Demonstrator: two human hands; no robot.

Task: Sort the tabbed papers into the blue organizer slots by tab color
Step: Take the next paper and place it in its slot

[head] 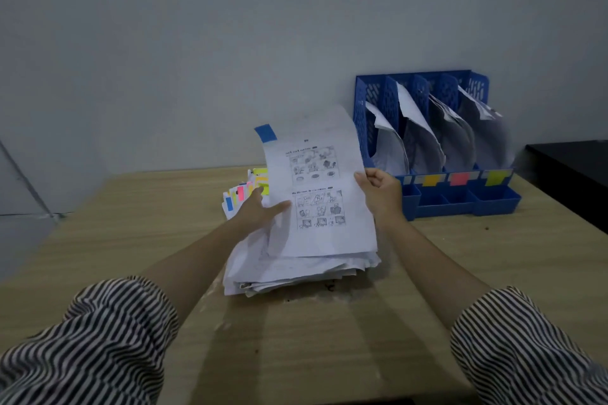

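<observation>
The right hand (378,189) pinches the right edge of a printed sheet (320,187), fingers closed on the paper, and lifts it so its far end curls upward — a pose that brings the blue tab (266,132) at its top left corner into plain sight, likely so the colour can be read before filing. The left hand (260,207) lies with fingers spread and flat on the stack (296,270) beneath, gripping nothing, and seems to hold the loose pile down while the top sheet peels away. The stack sits in the middle of the table (131,223), its far end fanned out so that yellow, pink and blue tabs (241,194) stick out past the left hand. The organizer (427,141) stands at the back right against the wall, near the right hand; each of its four slots already holds leaning papers. Along its front rail are colour labels — yellow (431,179), pink (459,178) and green (495,177) — while the label for the leftmost slot is partly hidden behind the right hand, so I cannot tell its colour; by elimination that slot probably suits the blue tab. The path from sheet to organizer looks open, though the papers already slumped forward in the slots could catch an incoming edge. A dark surface (572,161) shows at the far right, clear of the work.
</observation>
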